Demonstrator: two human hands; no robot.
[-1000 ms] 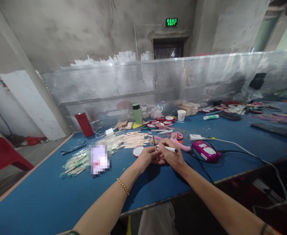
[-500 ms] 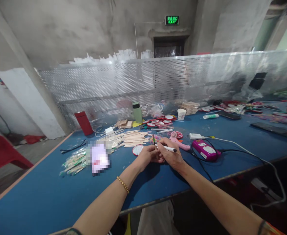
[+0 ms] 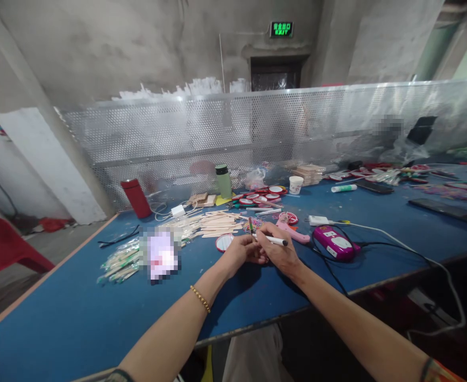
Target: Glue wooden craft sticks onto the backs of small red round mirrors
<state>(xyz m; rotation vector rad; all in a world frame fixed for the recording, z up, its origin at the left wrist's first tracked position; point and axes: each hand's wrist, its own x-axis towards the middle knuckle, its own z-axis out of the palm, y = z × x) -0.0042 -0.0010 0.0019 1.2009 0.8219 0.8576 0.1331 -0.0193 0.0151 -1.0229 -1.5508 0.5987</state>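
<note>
Pinching a little coloured stick (image 3: 251, 225), my left hand (image 3: 240, 253) is closed tight on it, over the blue table (image 3: 66, 329), in from the near edge. My right hand (image 3: 279, 254) is clamped on a white pen (image 3: 272, 240). From this far off, I cannot tell if its tip touches the stick. Plain wooden sticks (image 3: 219, 225) lie nearer the far edge.

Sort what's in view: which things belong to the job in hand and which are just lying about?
In the job: white pen in right hand; coloured strip in left hand; probably wooden sticks.
Seemingly lying about: red bottle; green bottle; paper cup; purple box.
</note>
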